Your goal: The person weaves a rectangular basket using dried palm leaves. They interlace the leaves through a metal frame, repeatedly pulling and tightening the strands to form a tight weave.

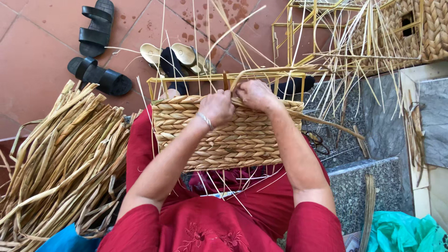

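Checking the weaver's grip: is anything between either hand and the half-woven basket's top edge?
Nothing visible. The left hand and right hand both rest directly on the top edge of the woven basket, pinching a straw strand there.

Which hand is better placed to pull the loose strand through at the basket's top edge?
Probably the right hand: it pinches the strand that arches up from the woven basket rim. The left hand rests clenched on the rim beside it, apparently steadying the weave.

Space above woven basket [224,135] top edge crowded by upright straw strands [242,42]; left side blocked by reed bundle [60,158]; tiled floor [37,56] beyond left open.
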